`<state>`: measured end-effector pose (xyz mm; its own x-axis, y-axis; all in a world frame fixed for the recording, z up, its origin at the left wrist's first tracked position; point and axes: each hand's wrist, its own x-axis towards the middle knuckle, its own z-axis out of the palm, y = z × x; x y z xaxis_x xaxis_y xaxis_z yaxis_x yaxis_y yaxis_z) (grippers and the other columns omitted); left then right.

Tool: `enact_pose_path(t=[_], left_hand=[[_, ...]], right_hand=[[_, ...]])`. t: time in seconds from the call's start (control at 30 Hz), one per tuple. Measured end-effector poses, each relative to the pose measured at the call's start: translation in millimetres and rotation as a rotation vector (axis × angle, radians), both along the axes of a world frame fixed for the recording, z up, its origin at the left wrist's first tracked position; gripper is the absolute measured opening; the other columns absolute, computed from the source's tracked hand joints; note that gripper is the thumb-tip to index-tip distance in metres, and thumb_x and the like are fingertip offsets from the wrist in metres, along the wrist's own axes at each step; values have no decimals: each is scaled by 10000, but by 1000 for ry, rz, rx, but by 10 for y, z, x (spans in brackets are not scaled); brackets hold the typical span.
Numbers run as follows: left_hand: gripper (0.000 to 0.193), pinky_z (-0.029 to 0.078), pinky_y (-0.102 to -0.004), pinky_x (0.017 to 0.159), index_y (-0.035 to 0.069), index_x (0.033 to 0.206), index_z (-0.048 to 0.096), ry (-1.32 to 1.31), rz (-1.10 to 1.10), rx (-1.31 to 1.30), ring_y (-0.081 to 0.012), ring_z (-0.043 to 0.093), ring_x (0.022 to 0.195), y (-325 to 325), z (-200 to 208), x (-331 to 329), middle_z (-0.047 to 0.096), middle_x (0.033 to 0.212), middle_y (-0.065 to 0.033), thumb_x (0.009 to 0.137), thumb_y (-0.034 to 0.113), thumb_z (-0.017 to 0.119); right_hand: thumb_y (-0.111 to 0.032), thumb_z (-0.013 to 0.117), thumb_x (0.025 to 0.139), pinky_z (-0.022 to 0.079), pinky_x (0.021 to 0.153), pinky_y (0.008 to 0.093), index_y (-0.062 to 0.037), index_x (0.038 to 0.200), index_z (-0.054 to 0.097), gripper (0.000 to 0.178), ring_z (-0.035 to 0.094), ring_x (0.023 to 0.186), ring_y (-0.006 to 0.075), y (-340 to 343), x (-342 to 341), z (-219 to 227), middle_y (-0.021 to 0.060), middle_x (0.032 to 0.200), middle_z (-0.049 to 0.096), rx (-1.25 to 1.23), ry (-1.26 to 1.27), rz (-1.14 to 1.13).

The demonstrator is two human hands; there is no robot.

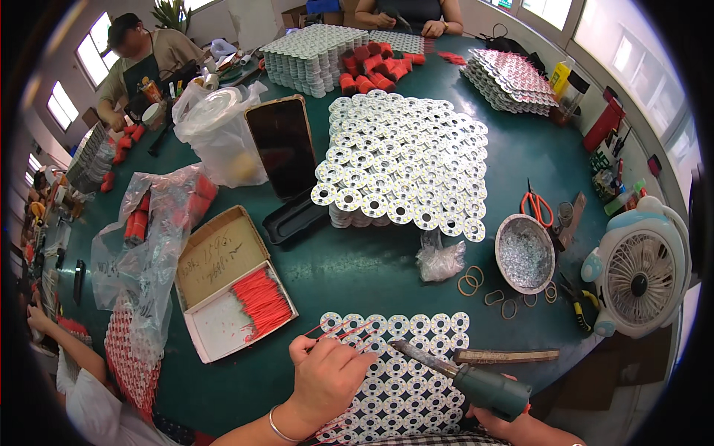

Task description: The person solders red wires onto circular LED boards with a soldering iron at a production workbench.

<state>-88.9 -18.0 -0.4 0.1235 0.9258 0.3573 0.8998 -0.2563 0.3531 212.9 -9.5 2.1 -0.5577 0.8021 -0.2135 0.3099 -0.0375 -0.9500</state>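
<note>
Dark green tabletop (pixel 320 267). Thick stack of white ring-shaped circuit boards (pixel 398 178) toward the back. Flat sheet of white ring-shaped boards (pixel 416 386) at near edge, under both hands. Open cardboard box (pixel 212 334) left of sheet, red wires inside. Dark green soldering gun (pixel 491 390), metal tip over sheet; right hand (pixel 506 427) closed round its body. Left hand (pixel 327 375): fingers curled beside thin red wires (pixel 346 330); can't tell if gripping.

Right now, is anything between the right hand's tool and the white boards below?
Nothing visible: the green tool in the right hand has its tip over the white boards. The left hand is left of the tip; the wooden strip lies right of it.
</note>
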Motion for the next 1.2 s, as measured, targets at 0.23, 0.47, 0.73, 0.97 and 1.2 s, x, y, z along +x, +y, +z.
enact_pose_path(t=[0.23,0.47,0.73,0.97,1.2], left_hand=[[122,274,-369,772,178,787,654,26,-14,-16,-124,475,711,15,-15,-7,469,666,60,688,123,608],[112,289,-372,768,171,782,652,1,-31,-28,-128,484,710,57,-20,-9,478,674,55,696,124,597],[109,304,-370,771,168,772,648,-2,-38,-32,-133,488,716,66,-12,-11,484,679,49,698,118,586],[91,314,-366,760,163,761,641,6,-53,-11,-137,489,714,78,-42,-9,483,679,44,698,122,590],[182,280,-393,772,173,792,661,61,-34,47,-133,487,709,-66,63,0,498,686,51,623,119,699]], right_hand=[[-32,658,718,453,785,327,7,991,599,282,602,852,245,20,-272,258,133,942,630,179,-11,-165],[-24,668,711,451,796,318,23,1009,580,314,596,860,218,11,-273,213,130,959,624,181,34,-158],[-37,678,720,460,770,328,13,983,589,282,596,844,208,38,-290,226,116,933,624,136,68,-191],[-75,573,749,498,539,298,21,1096,494,368,601,587,168,-57,-121,61,84,756,589,-70,151,-169],[-49,574,758,500,548,293,28,1100,486,362,601,610,164,-87,74,-41,81,754,582,40,35,23]])
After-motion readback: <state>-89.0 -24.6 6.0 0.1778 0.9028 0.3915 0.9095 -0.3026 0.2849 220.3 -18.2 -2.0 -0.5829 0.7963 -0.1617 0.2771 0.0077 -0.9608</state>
